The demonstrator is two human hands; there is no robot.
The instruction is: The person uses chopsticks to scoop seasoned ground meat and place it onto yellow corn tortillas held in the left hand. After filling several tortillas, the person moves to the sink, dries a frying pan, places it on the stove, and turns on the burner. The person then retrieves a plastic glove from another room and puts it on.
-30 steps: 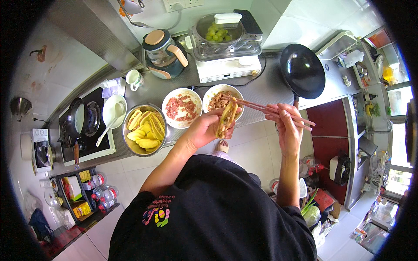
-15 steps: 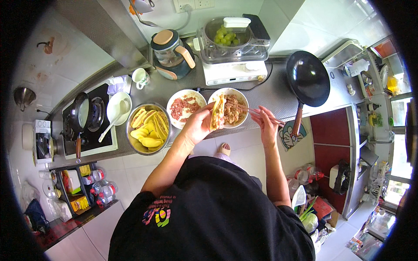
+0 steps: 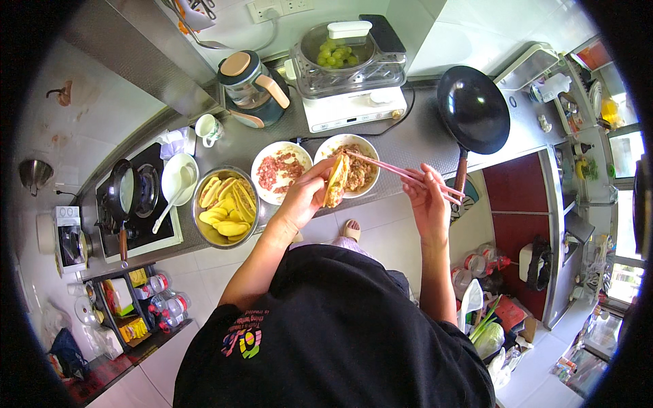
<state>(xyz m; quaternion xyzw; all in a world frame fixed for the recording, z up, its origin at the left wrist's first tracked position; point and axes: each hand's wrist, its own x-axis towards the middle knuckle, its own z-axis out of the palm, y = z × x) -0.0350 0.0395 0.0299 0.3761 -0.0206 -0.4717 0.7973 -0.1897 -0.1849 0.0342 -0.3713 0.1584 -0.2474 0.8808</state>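
Between the thumb and fingers of my left hand (image 3: 301,198) is a folded yellow piece with filling (image 3: 336,181) showing along its open edge. My right hand (image 3: 428,204) grips pink chopsticks (image 3: 393,169), whose tips reach the upper end of that piece, at the bowl's edge. Behind it stands a white bowl (image 3: 375,178) of brownish minced filling (image 3: 359,175), partly hidden by the held piece. A second white bowl (image 3: 257,178) with reddish minced meat (image 3: 279,170) is beside it. Further left, a steel bowl (image 3: 198,221) holds several yellow pieces (image 3: 231,209), some filled.
A black wok (image 3: 474,109) lies on the counter at right. Behind the bowls are a white appliance with a clear container of grapes (image 3: 337,54) and a kettle (image 3: 250,88). Left are a mug (image 3: 209,128), a white bowl with a ladle (image 3: 180,178) and a small pan (image 3: 124,182) on the stove.
My right hand has moved right and slightly nearer to me, drawing the chopsticks out from over the filling bowl to the held piece's upper end. My left hand keeps its hold. The whole view has shifted slightly.
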